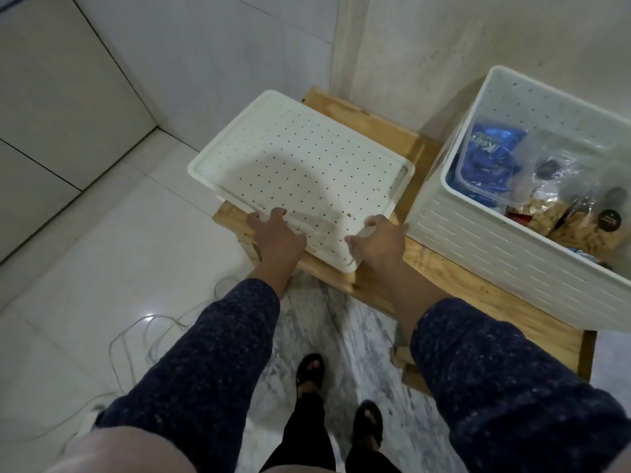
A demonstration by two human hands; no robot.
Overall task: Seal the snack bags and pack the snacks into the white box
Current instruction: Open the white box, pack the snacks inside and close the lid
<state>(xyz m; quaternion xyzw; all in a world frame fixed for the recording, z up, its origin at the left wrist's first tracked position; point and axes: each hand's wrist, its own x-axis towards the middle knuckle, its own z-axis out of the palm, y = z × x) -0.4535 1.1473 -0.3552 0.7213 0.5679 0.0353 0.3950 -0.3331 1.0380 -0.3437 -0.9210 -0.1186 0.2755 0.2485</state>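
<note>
Head view, both grips clamped on white lid (300, 158), wooden table (444, 281), tiled floor (102, 250)

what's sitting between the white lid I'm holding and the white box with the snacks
Nothing lies there. In the head view, only a bare strip of the wooden bench shows between the lid and the white box.

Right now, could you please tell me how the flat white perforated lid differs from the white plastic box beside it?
The flat white perforated lid is shallow and held at its near edge by the left hand and right hand; the white plastic box is deep, untouched and holds snack bags. The lid is dotted; the box's outer wall is slotted. Both rest on the wooden table.
</note>
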